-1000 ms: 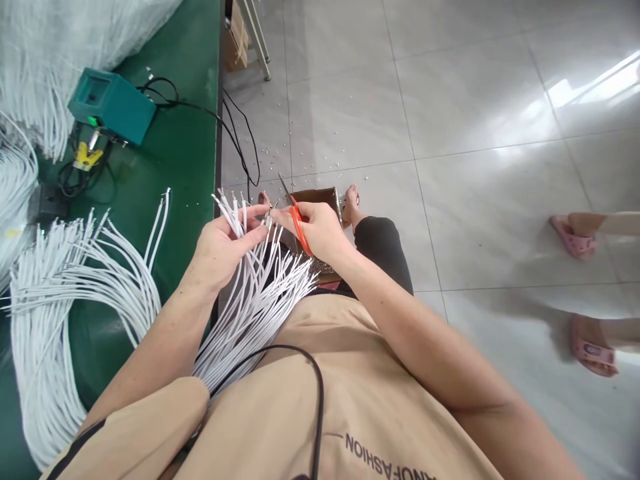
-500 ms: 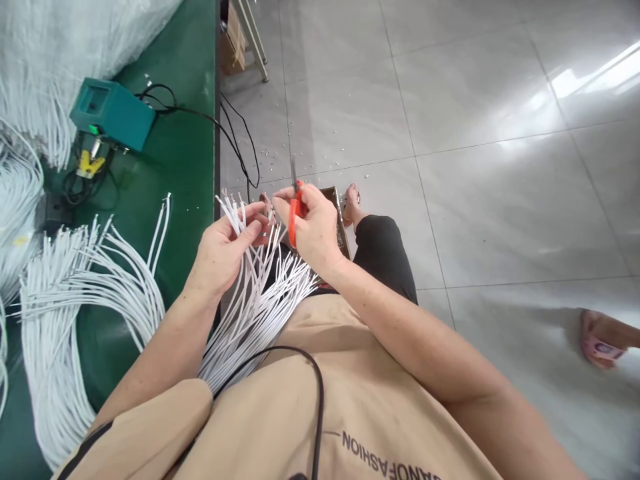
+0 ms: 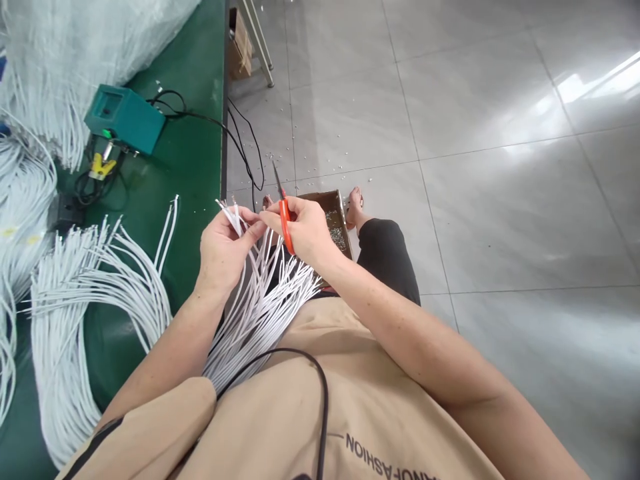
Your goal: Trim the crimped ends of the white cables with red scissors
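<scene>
My left hand (image 3: 227,243) is closed on a few white cables (image 3: 234,215), whose stripped ends poke up past the fingers. In my right hand (image 3: 305,230) sits a pair of scissors (image 3: 285,227) with red-orange handles, its blades pointing up and away from the cables. The thumb and fingertips of that hand meet the left fingertips near one cable; what they pinch is too small to make out. A large bundle of white cables (image 3: 260,313) lies over my lap, its loose ends fanned toward the right wrist.
The green table (image 3: 200,133) on the left carries more white cable bundles (image 3: 60,333), a teal box-shaped device (image 3: 127,120) with black leads and a yellow clip (image 3: 103,167). Between my feet stands a cardboard box (image 3: 340,213) holding small scraps. Scraps also dot the tiled floor (image 3: 475,220).
My right hand has come left, so its fingertips reach the left hand. The scissors have tilted to the left. Another person's foot at the right has left the view.
</scene>
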Available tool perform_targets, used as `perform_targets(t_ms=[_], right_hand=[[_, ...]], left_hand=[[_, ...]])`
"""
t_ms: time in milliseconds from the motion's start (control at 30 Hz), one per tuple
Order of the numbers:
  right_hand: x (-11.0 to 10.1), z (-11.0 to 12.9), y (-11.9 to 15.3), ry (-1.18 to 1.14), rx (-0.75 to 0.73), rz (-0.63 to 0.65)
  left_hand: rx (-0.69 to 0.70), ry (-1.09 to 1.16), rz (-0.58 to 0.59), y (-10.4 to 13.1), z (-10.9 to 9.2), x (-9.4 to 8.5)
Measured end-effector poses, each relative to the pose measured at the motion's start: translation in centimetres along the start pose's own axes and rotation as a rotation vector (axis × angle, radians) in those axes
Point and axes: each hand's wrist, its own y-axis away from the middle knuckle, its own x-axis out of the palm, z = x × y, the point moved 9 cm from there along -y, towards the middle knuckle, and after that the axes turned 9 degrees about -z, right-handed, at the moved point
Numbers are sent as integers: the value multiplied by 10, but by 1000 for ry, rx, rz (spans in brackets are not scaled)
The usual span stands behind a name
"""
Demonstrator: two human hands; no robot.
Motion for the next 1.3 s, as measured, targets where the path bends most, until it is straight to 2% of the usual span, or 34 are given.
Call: perform_targets(t_ms=[167,267,333,467,533,600,767,1000,1300], right_hand=[[9,1,4,-246,110,112],[11,1,6,-239,97,159],[4,-1,5,-92,53,127],[-13,6,3,479,-144,9],[-12,11,5,706,-250,24],[-7,14,8,836,-309,66],[-2,19,12,990,-352,113],[-2,25,16,1139,-363,159],[-3,19,21,1140,-338,154]], left_hand=[[17,90,29,1,-5,7],[-34,127,62,3,-5,9],[-79,149,86,5,-4,11],[-98,146,68,5,-4,9],[-84,122,49,4,-3,7],[-59,64,26,2,-2,4],[16,-55,-7,1,-3,-1],[127,-214,-31,4,-19,-3],[-14,-93,31,7,-11,4]])
